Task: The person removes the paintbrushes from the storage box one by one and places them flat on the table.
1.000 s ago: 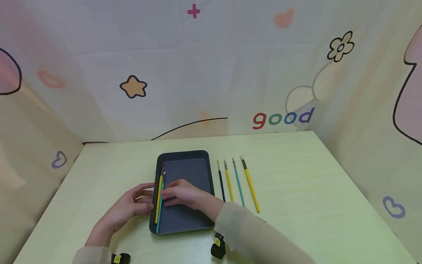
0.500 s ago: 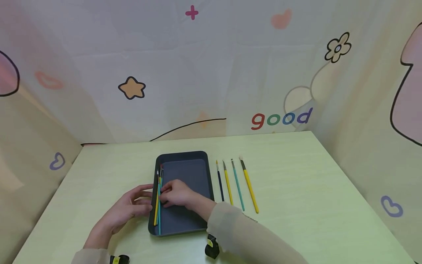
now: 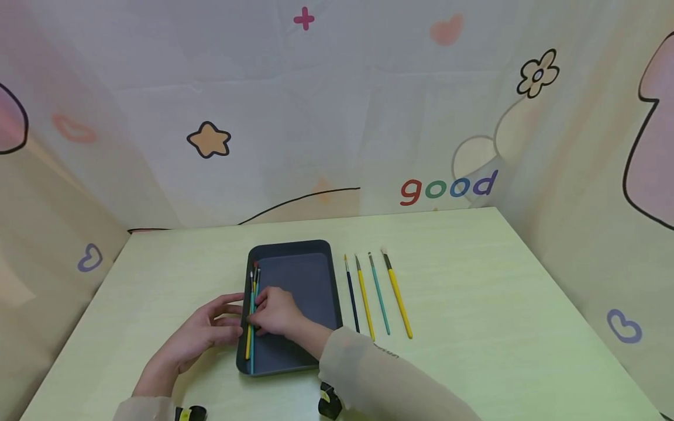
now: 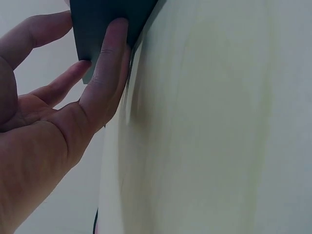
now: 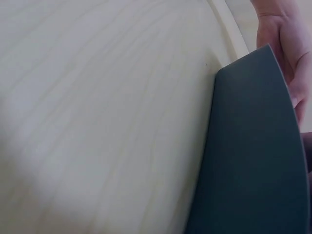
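Note:
A dark rectangular tray [image 3: 300, 275] lies on the table, with several thin paintbrushes side by side along its left wall. My right hand [image 3: 279, 313] reaches into the tray. Its thumb and fingers pinch a teal paintbrush [image 3: 252, 359] beside a yellow paintbrush [image 3: 248, 348]; the fingertips partly hide both handles. My left hand [image 3: 202, 330] rests at the tray's left outer side. In the left wrist view, extended fingers [image 4: 105, 68] touch the tray's outer wall [image 4: 97, 29]. The right wrist view shows mostly the tray's outer wall [image 5: 253, 161].
Right of the tray, more paintbrushes lie in a row: dark blue [image 3: 352, 298], yellow [image 3: 364, 301], teal [image 3: 378, 298], and a thicker yellow one [image 3: 400, 301]. The light wooden table [image 3: 500, 327] meets a printed cloth backdrop [image 3: 295, 146] at its far edge.
My right hand has moved slightly left, its fingers curling in at the brushes. The teal paintbrush has shifted left against the yellow one. My left hand has stayed at the tray.

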`<action>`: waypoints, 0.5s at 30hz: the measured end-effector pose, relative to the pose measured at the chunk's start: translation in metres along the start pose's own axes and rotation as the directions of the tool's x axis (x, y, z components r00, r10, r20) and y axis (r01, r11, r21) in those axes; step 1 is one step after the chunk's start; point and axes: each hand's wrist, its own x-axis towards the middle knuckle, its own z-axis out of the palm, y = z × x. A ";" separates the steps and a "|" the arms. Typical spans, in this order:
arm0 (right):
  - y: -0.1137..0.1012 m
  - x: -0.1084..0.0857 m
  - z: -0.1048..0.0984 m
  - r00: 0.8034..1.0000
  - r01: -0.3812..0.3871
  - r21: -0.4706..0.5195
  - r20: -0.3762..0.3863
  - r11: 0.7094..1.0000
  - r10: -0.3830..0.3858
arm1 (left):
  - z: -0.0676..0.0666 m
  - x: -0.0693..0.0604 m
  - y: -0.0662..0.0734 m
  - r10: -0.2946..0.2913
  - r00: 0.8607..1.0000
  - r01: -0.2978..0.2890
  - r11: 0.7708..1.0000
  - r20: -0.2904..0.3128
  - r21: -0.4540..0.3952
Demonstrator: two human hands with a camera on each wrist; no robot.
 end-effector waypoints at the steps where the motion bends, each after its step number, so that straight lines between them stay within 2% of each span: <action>1: 0.000 0.000 0.001 1.000 -0.007 0.011 -0.006 1.000 0.007 | 0.000 0.000 0.000 -0.001 1.000 0.001 1.000 -0.003 0.000; 7: -0.002 0.000 0.003 0.998 -0.051 0.062 -0.022 0.997 0.052 | -0.001 0.000 -0.001 -0.016 1.000 0.016 1.000 -0.021 0.017; 15: -0.003 -0.002 0.000 0.996 -0.087 0.081 -0.021 0.993 0.089 | 0.001 -0.001 -0.001 -0.013 1.000 0.013 1.000 -0.029 0.012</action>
